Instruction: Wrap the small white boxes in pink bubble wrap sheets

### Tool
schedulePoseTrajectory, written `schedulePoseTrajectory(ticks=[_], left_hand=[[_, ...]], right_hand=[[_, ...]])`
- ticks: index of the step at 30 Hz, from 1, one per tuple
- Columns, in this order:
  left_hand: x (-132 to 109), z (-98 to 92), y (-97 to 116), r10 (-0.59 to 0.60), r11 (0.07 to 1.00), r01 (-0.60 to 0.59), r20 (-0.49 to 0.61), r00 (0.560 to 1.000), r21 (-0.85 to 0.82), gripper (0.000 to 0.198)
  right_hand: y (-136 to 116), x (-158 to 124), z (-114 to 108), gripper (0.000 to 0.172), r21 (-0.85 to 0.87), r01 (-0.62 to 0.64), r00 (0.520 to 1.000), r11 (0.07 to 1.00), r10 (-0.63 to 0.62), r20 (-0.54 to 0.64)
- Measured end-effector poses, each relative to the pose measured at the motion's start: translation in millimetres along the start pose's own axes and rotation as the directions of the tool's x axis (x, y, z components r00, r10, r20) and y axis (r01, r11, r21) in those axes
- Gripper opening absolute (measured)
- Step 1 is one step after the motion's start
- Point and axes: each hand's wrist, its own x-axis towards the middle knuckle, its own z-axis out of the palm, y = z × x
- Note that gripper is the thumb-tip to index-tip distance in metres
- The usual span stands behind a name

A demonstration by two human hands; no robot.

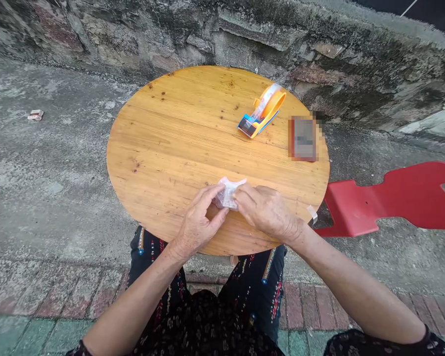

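A small crumpled clear plastic packet (228,192) lies near the front of a round wooden table (178,138). My left hand (198,223) pinches its left side with closed fingers. My right hand (267,210) grips its right side, fingers curled over it. Both hands rest on the tabletop above my lap. An orange tape dispenser (264,110) with a clear roll stands at the far right of the table, well away from both hands.
A blurred dark rectangular object (303,138) lies on the table's right edge. A strip of tape (313,213) sticks out from the rim near my right wrist. A red plastic chair (389,198) is at right. A rough stone wall (244,34) runs behind, on concrete ground.
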Motion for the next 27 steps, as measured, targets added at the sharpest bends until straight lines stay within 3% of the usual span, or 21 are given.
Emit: schedulePoseTrajectory(ticks=[3,6,8,16,21,27], left_hand=[[-0.8,0.5,0.6,-0.011,1.0,0.012,-0.012,1.0,0.007,0.042],[-2.4,1.9,2.3,-0.035,0.999,0.035,-0.029,0.999,0.005,0.042],[-3.7,3.3,4.0,-0.057,0.998,0.057,-0.052,0.997,0.012,0.043],[-7.7,9.5,10.4,-0.026,0.996,0.037,-0.13,0.991,0.087,0.04],[-11.0,13.9,13.6,0.017,0.991,0.004,-0.153,0.988,0.137,0.036],[-13.1,16.8,15.3,0.067,0.981,-0.037,-0.151,0.986,0.189,0.033]], right_hand=[[-0.9,-2.9,3.9,0.013,0.236,-0.198,0.966,0.951,0.23,-0.119],[-6.7,-13.0,2.3,0.008,0.474,-0.313,0.861,0.823,0.457,-0.224],[-13.2,-22.3,0.9,0.006,0.563,-0.364,0.798,0.742,0.56,-0.223],[-38.1,-28.8,5.3,0.012,0.65,-0.336,0.778,0.681,0.591,-0.216],[-44.8,-21.2,12.1,0.015,0.608,-0.42,0.751,0.674,0.634,-0.184],[-47.1,-16.3,9.1,0.011,0.7,-0.494,0.698,0.516,0.715,-0.034]])
